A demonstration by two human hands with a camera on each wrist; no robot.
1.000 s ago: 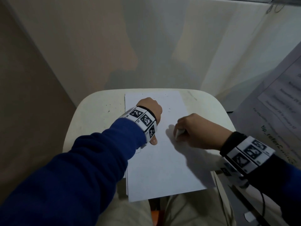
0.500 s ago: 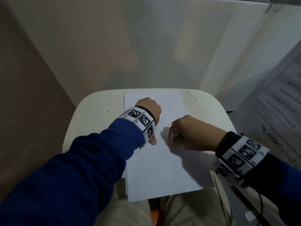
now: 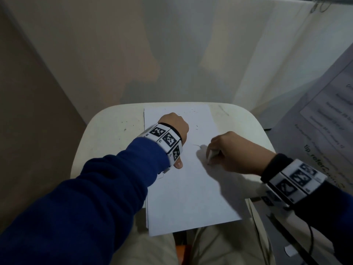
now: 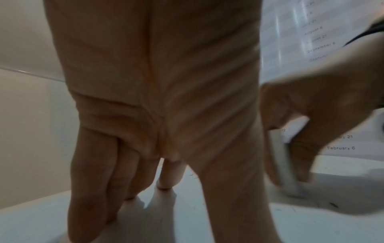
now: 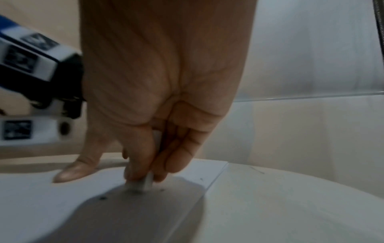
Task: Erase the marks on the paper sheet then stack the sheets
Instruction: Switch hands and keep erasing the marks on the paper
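Note:
A white paper sheet (image 3: 191, 197) lies lengthwise on a small cream table (image 3: 110, 131), with the edges of more sheets showing under its left side. My left hand (image 3: 174, 125) presses on the sheet's upper left with straight fingers (image 4: 164, 177). My right hand (image 3: 229, 150) pinches a white eraser (image 3: 212, 155) and holds its lower end on the paper (image 5: 143, 184). In the left wrist view the eraser (image 4: 284, 167) stands nearly upright. A faint pencil mark (image 3: 197, 145) lies just left of the eraser. Dark eraser crumbs (image 3: 196, 128) dot the far part of the sheet.
The table stands in a corner with walls close behind and to the left. A large printed sheet with dates (image 3: 324, 121) hangs at the right. My legs in beige trousers (image 3: 219, 249) are under the sheet's overhanging near end. A black cable (image 3: 311, 243) runs by my right forearm.
My right hand slid the eraser left across the sheet, then back right to about where it began. The left hand stayed pressing in place.

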